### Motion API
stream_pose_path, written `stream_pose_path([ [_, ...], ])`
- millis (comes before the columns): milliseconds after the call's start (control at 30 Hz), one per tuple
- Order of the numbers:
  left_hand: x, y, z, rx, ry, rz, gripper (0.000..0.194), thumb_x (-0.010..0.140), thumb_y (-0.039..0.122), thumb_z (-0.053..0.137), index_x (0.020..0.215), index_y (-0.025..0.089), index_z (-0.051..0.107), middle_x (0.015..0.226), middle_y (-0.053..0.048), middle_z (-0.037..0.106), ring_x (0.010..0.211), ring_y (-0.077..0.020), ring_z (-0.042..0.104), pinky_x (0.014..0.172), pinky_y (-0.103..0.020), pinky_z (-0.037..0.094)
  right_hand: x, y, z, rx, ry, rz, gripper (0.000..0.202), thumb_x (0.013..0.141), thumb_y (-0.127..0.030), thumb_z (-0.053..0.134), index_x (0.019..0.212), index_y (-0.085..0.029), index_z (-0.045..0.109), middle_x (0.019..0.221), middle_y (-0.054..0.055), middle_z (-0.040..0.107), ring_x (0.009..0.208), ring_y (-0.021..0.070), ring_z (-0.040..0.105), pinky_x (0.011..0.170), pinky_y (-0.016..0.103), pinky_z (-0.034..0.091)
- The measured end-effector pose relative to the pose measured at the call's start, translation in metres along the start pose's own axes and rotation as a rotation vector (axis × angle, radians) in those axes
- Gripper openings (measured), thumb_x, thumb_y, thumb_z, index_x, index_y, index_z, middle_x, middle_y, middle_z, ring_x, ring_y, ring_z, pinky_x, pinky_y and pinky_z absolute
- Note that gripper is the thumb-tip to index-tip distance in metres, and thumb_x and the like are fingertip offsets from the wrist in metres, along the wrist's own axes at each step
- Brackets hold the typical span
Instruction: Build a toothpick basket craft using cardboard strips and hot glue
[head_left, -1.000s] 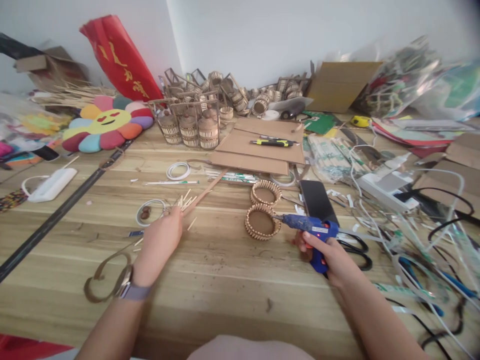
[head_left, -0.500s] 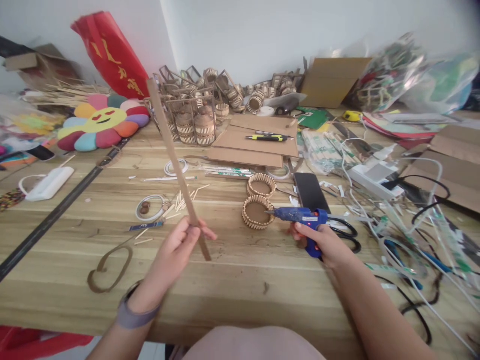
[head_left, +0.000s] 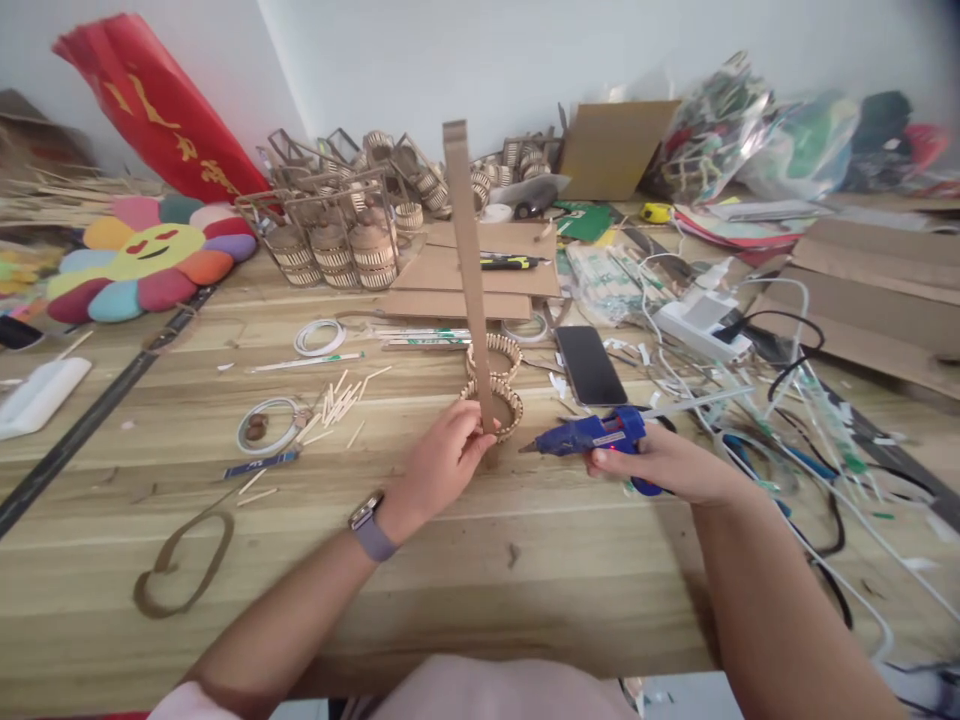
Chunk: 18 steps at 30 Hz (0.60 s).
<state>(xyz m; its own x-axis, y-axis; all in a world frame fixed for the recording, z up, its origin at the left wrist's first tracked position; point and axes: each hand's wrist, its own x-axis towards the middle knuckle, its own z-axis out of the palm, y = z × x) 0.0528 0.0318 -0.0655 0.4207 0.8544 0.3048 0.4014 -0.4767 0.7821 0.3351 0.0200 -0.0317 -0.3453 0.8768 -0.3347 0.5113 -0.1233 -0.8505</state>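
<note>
Between the fingers of my left hand (head_left: 446, 455) is a long brown cardboard strip (head_left: 469, 260), held upright near its lower end. Behind the strip and fingers are two round stick-walled rings with brown bases, a nearer one (head_left: 511, 420) and a farther one (head_left: 510, 350); whether the strip touches them I cannot tell. My right hand (head_left: 660, 462) grips a blue glue gun (head_left: 592, 433), its nozzle pointing left, a little right of the nearer ring. A glue stick (head_left: 701, 400) juts from the gun's back.
Small wooden sticks (head_left: 341, 405) and a white tape roll (head_left: 268, 425) lie to the left. A black phone (head_left: 590, 365) is behind the glue gun. Stick-walled baskets (head_left: 330, 250) and cardboard sheets (head_left: 439, 270) stand farther back. Cables and a white power strip (head_left: 701, 320) are at right.
My left hand has moved right with the strip, which now stands more upright in front of the rings. The glue gun has shifted slightly, its nozzle now off the nearer ring. The view has turned right.
</note>
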Motion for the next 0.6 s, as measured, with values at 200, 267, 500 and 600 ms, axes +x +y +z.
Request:
stream_pose_path([
  [200, 0.003, 0.003, 0.002, 0.199, -0.072, -0.077, 0.010, 0.096, 0.025, 0.049, 0.095, 0.020, 0.058, 0.086, -0.005, 0.069, 0.077, -0.0214, 0.066, 0.069, -0.031, 0.049, -0.005, -0.005, -0.004, -0.005, -0.186, -0.061, 0.065, 0.067, -0.080, 0.061, 0.072, -0.015, 0.065, 0.070, 0.005, 0.063, 0.066, 0.0156, 0.055, 0.063, 0.028, 0.047],
  [267, 0.004, 0.004, 0.001, 0.233, -0.069, -0.086, 0.010, 0.096, 0.026, 0.049, 0.094, 0.020, 0.057, 0.085, -0.005, 0.069, 0.077, -0.0213, 0.067, 0.067, -0.030, 0.049, -0.003, -0.003, -0.004, -0.016, -0.308, -0.084, 0.064, 0.069, -0.079, 0.060, 0.075, -0.015, 0.066, 0.071, 0.004, 0.063, 0.065, 0.0147, 0.054, 0.061, 0.027, 0.046],
  [500, 0.009, -0.004, -0.015, 0.285, -0.071, -0.119, 0.010, 0.096, 0.026, 0.047, 0.090, 0.020, 0.053, 0.087, -0.005, 0.071, 0.078, -0.0221, 0.068, 0.065, -0.031, 0.048, 0.007, 0.008, 0.001, -0.076, 0.017, -0.019, 0.066, 0.065, -0.084, 0.058, 0.070, -0.019, 0.063, 0.069, 0.006, 0.063, 0.065, 0.0181, 0.055, 0.062, 0.030, 0.048],
  [600, 0.007, -0.009, -0.025, 0.306, -0.068, -0.096, 0.012, 0.096, 0.028, 0.045, 0.091, 0.021, 0.054, 0.085, -0.004, 0.070, 0.076, -0.0213, 0.067, 0.066, -0.031, 0.050, 0.009, 0.010, 0.005, -0.062, 0.017, -0.036, 0.064, 0.066, -0.082, 0.060, 0.071, -0.019, 0.063, 0.073, 0.007, 0.065, 0.071, 0.0203, 0.057, 0.068, 0.032, 0.049],
])
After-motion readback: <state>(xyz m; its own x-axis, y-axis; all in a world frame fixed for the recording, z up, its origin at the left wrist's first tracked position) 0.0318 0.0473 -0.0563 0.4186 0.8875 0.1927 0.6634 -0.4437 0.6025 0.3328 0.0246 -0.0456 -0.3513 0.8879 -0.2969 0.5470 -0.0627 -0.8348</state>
